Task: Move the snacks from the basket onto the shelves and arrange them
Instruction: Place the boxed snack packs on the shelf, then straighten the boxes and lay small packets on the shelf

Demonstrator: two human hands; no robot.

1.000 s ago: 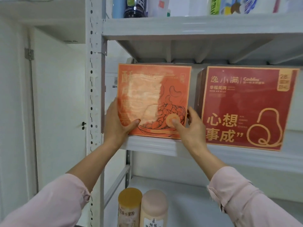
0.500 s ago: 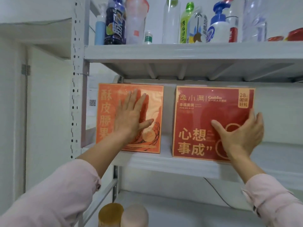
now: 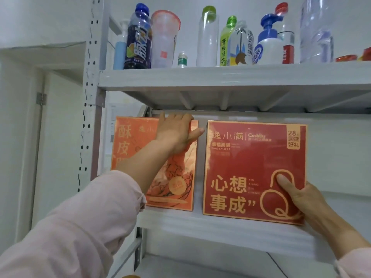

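Two flat snack boxes stand upright side by side on the middle shelf [image 3: 230, 227]. The orange box [image 3: 130, 149] is on the left and the dark red box [image 3: 247, 167] on the right, with a narrow gap between them. My left hand [image 3: 176, 131] grips the orange box at its top right corner, fingers curled over the top edge and thumb on the right side. My right hand [image 3: 297, 195] holds the red box at its lower right edge, thumb pressed on the front face and fingers hidden behind the box. The basket is out of view.
The top shelf [image 3: 230, 76] carries several bottles, among them a dark drink bottle [image 3: 138, 39], a clear cup [image 3: 164, 39] and a blue-capped pump bottle [image 3: 268, 43]. The perforated shelf post [image 3: 90, 97] rises on the left. Bare shelf lies right of the red box.
My left hand slid from the orange box's front up to its top right corner. My right hand shifted down to the red box's lower right edge. The view tilted upward.
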